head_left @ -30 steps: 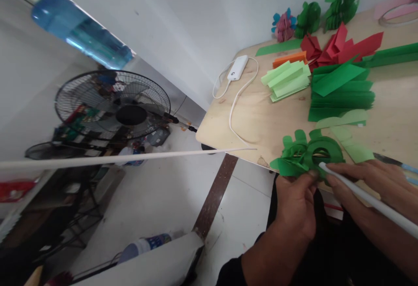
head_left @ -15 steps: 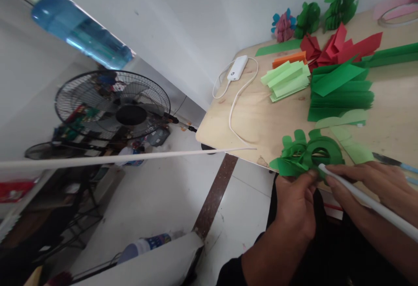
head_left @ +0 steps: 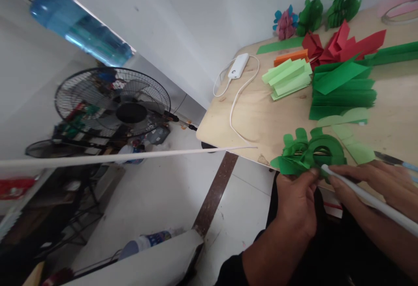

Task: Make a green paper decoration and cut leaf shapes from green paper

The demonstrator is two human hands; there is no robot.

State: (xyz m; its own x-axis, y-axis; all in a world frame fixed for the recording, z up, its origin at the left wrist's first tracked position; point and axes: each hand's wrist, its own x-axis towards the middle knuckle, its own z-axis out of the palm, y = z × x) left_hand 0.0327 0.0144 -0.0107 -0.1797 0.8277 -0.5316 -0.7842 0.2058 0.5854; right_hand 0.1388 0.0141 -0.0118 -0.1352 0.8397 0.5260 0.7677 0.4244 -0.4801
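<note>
At the table's near edge, my left hand (head_left: pixel 297 201) grips a green paper craft piece (head_left: pixel 294 155) from below, its thumb pressed against the paper. The piece has folded, round-tipped petals and a ring-shaped part. My right hand (head_left: pixel 375 186) is closed around a long white stick (head_left: pixel 365 196), whose rounded tip meets the lower side of the ring beside my left thumb. What kind of stick it is cannot be made out. Just beyond lie pale green scalloped paper pieces (head_left: pixel 352 142). A dark and light-blue tool (head_left: pixel 388 158) is partly hidden behind my right hand.
Stacks of dark green (head_left: pixel 342 90) and light green paper (head_left: pixel 289 79), red folded paper (head_left: pixel 342 44) and finished paper shapes (head_left: pixel 310 16) occupy the table's far side. A white power bank (head_left: pixel 239 66) trails a cable past the table's left edge. A fan (head_left: pixel 130 112) stands left.
The view has shifted very slightly. Both hands, the green paper piece and the white stick keep nearly the same position, with the tip still at the ring.
</note>
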